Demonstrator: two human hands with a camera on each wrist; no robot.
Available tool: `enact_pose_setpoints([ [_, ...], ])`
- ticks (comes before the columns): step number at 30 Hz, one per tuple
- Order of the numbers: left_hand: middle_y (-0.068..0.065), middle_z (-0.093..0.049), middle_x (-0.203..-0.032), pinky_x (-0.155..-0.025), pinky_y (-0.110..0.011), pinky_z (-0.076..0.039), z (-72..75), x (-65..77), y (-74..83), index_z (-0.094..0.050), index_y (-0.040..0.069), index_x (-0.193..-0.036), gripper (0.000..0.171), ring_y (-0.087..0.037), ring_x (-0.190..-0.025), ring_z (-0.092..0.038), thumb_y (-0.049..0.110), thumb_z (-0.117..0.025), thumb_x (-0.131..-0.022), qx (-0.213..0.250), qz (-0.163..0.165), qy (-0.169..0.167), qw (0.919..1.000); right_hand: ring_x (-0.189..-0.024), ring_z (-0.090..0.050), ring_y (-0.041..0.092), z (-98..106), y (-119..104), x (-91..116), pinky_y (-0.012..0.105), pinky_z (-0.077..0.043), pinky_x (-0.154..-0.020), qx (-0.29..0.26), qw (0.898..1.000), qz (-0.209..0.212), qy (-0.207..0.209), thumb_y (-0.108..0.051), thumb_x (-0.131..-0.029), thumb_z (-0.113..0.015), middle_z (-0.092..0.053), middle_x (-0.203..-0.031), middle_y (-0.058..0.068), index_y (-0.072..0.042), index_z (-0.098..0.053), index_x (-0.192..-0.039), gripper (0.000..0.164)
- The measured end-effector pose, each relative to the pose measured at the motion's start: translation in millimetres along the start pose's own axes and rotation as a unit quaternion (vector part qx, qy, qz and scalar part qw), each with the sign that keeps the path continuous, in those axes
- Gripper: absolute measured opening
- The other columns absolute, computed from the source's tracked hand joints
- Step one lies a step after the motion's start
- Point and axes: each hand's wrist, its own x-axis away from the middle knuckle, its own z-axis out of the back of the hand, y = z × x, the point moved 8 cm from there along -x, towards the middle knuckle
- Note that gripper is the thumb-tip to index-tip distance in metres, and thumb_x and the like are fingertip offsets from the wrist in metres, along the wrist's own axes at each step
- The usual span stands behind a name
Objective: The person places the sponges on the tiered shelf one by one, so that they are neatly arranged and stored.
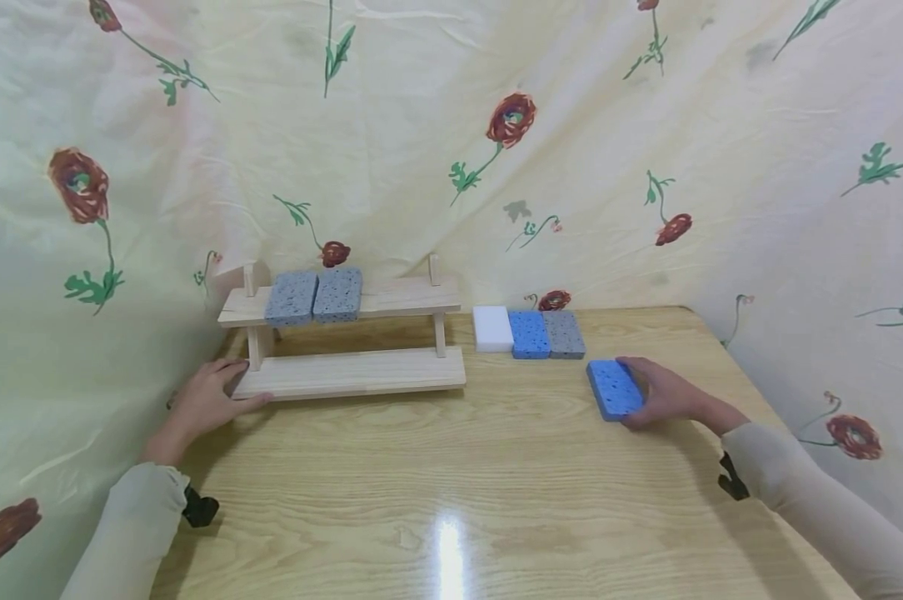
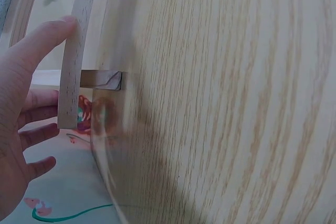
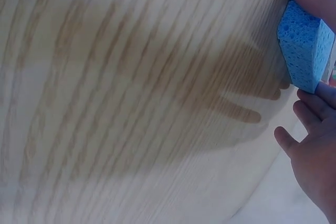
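On the left, my left hand grips the left end of a two-tier wooden shelf by its lower board. The left wrist view shows the thumb on the board's front edge, the other fingers around its end. Two grey sponges lie side by side on the upper board. Over at the right, my right hand holds a blue sponge between thumb and fingers. In the right wrist view this sponge is tilted, close over the table.
Right of the shelf, a white sponge, another blue sponge and a grey sponge lie in a row along the back of the wooden table. A flowered cloth hangs behind and at both sides.
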Motion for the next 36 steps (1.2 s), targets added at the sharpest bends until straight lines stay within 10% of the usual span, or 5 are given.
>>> enact_pose_setpoints([
  [36,-0.036,-0.039,-0.152,-0.105,-0.079,-0.033,-1.2,0.3,-1.2,-0.048,-0.007,-0.147,0.1,-0.056,-0.137,-0.037,0.068,-0.069,-0.085,0.003,0.003,0.001,1.0,-0.132,-0.042,0.051,22.8,-79.9,-18.4,0.071,-0.034,-0.105,0.081,0.975,0.134,0.16,-0.033,-0.063,-0.092,-0.046,-0.145,0.032,0.009,-0.038,-0.151,0.111],
])
